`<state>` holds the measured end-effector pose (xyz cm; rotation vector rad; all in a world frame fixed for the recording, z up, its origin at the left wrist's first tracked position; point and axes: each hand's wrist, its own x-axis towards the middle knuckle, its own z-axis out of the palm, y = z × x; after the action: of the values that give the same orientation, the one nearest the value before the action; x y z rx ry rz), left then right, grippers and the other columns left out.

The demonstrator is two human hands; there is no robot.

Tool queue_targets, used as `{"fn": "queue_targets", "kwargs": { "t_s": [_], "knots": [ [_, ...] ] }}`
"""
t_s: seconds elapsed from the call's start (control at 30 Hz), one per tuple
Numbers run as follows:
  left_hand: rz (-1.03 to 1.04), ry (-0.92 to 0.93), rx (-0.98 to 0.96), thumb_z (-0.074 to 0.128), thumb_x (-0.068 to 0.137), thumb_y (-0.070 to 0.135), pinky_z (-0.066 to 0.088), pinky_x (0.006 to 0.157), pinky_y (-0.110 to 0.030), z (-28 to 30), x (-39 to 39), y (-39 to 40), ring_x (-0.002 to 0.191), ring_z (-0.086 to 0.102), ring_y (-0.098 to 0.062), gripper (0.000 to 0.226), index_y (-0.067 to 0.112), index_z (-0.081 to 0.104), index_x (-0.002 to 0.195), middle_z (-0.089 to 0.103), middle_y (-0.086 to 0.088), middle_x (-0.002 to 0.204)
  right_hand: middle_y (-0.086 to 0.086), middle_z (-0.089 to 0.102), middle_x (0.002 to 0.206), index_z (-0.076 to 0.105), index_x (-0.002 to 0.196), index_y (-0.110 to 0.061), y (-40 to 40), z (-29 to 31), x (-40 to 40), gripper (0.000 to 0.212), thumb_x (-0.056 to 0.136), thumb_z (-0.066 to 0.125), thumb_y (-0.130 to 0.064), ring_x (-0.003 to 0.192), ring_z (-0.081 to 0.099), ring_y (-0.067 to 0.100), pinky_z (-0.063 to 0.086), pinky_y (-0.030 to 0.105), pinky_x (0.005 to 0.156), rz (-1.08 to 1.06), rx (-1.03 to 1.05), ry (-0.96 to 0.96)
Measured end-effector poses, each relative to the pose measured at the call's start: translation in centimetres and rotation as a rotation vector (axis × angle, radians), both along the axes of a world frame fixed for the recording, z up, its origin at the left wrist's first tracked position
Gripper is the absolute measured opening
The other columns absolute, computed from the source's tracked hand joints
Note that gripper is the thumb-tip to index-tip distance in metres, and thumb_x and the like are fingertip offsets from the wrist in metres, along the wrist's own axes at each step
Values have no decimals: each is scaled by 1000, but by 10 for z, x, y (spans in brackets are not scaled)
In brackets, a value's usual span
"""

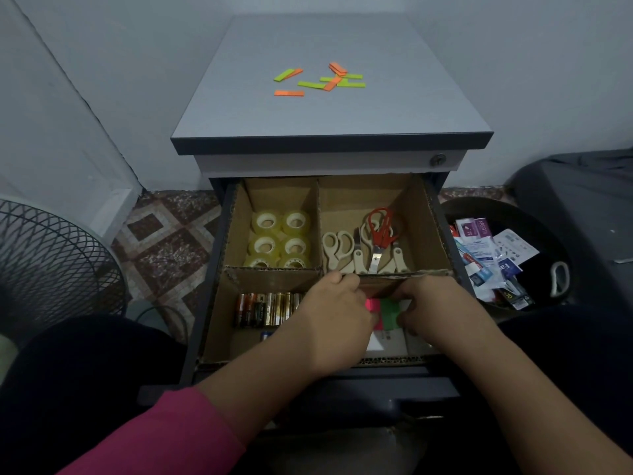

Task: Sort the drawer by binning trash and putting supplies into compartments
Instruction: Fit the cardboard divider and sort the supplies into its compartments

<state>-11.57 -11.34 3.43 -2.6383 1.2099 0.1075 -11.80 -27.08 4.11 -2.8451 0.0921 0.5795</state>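
Your left hand (337, 303) and right hand (430, 305) sit in the drawer's front-right compartment (416, 347), fingers curled, pinching pink and green sticky flags (383, 313) to seat them there. Tape rolls (279, 240), scissors (368, 243), batteries (265, 308) sit sorted; trash fills the bin (561, 255). Loose flags (320, 80) wait on the cabinet top (394, 108).

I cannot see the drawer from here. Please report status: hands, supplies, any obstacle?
Left hand and right hand both in front right compartment, on pink and green sticky notes. Grip unclear. Orange and green strips loose on cabinet top. No obstacle seen.
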Motion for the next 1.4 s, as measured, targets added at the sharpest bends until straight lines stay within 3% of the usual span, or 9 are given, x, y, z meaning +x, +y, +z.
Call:
{"fn": "queue_targets", "kwargs": {
  "t_s": [0.23,0.6,0.87,1.03,1.23,1.33,1.4],
  "knots": [
    [2,6,-9,37,94,21,28,89,-36,-2,0,0,105,41,-24,37,22,58,125,58,-4,106,2,67,111,60,126,-26,0,6,4,41,87,59,-16,102,62,21,50,27,85,40,0,64],
    [10,20,-24,38,93,20,28,91,-36,1,0,0,107,41,-24,39,24,56,127,57,-3,107,3,70,92,69,110,-28,-2,-6,-1,38,76,65,-13,89,64,20,53,31,79,0,35,-29],
    [0,68,-27,40,92,21,26,90,-35,3,1,0,106,39,-22,39,28,60,125,56,0,108,-1,68,102,64,116,-27,1,-5,-3,45,72,77,-31,97,62,17,50,27,79,26,26,-27],
    [-10,70,-6,40,92,22,27,91,-36,2,1,0,105,39,-21,38,29,62,123,57,0,108,0,65,113,62,118,-30,2,-8,-1,44,75,74,-31,102,61,19,51,29,84,34,-7,-32],
    [-20,53,14,39,93,21,28,91,-36,2,1,1,106,40,-23,39,29,60,124,56,-1,110,-1,66,105,61,119,-31,1,-8,0,42,78,72,-28,99,62,19,51,28,82,41,-1,-21],
    [4,119,-16,40,94,19,28,91,-36,7,3,1,107,40,-21,42,34,55,130,55,1,109,-1,67,106,63,118,-30,-1,-5,0,40,79,71,-30,98,62,19,51,28,81,54,-7,-14],
    [92,218,-139,38,97,20,29,93,-34,17,7,4,108,41,-18,43,38,50,134,53,5,105,-3,68,99,65,114,-31,-4,-4,0,37,78,70,-29,92,63,18,52,28,78,33,7,-54]
  ]
}}
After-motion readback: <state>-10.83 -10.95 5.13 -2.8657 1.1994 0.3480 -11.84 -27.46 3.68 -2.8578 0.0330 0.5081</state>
